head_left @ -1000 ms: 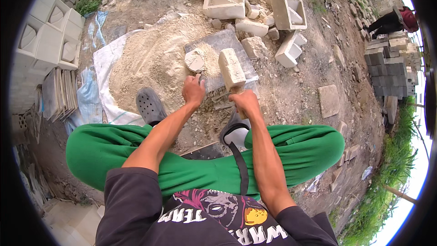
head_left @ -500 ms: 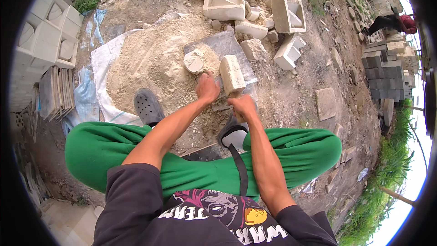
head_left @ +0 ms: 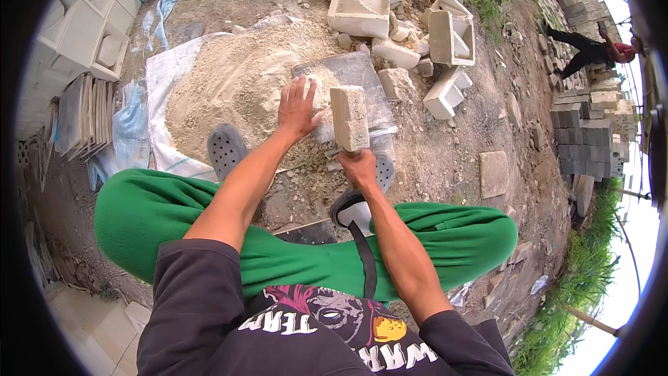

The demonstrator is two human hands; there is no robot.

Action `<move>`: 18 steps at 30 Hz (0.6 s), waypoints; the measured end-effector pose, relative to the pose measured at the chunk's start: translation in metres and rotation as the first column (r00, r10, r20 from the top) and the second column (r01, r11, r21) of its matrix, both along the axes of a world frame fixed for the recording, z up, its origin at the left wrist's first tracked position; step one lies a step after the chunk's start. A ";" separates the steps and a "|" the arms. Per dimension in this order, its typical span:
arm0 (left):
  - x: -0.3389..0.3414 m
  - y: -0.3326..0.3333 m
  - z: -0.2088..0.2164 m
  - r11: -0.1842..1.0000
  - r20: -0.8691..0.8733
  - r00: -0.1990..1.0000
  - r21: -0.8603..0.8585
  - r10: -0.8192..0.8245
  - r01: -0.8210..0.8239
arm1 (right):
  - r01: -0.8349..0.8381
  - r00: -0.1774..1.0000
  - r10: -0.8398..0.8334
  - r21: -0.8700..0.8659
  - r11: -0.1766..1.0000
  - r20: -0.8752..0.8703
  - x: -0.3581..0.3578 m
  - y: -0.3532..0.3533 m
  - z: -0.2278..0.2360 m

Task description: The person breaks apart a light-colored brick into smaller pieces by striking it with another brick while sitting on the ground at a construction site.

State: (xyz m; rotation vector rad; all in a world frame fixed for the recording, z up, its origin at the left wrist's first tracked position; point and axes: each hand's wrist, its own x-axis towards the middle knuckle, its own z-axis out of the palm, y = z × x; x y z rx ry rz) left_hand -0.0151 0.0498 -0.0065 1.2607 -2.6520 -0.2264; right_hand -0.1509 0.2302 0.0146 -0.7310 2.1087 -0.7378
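Observation:
My right hand (head_left: 359, 169) is closed around the short handle of a mallet (head_left: 349, 118) with a large, block-shaped, dusty head. The mallet head is over the near part of a flat grey slab (head_left: 358, 73). My left hand (head_left: 298, 108) is open, fingers spread and pointing away from me, palm down at the slab's left edge. Beside it lies a heap of pale, crushed powder (head_left: 229, 83) on a white sheet (head_left: 158, 108). Pale crumbs show just past my left fingers; whatever lies under that hand is hidden.
Broken cream-coloured moulded blocks (head_left: 358, 14) are piled beyond the slab. Thin boards (head_left: 87, 115) lean at the left beside stacked pale blocks. Grey blocks (head_left: 584, 139) stand at the right, with a person (head_left: 591, 47) beyond them. My shoes flank the work spot.
My left hand has opened and moved forward and left, over where a pale chunk lay. The mallet head has shifted slightly in my right hand's grip. The person at far right has changed posture.

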 end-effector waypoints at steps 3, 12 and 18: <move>0.019 -0.013 -0.012 0.987 0.051 0.995 0.140 -0.084 0.076 | -0.115 0.982 0.141 0.195 0.974 -0.125 0.004 -0.011 0.003; 0.021 -0.028 -0.014 0.972 -0.020 0.995 0.217 -0.093 0.096 | -0.079 0.992 0.082 0.035 0.996 -0.101 0.003 -0.009 0.003; 0.021 -0.031 -0.011 0.976 0.029 0.995 0.201 -0.091 0.083 | -0.053 0.975 0.096 0.207 0.977 -0.202 -0.002 -0.007 -0.016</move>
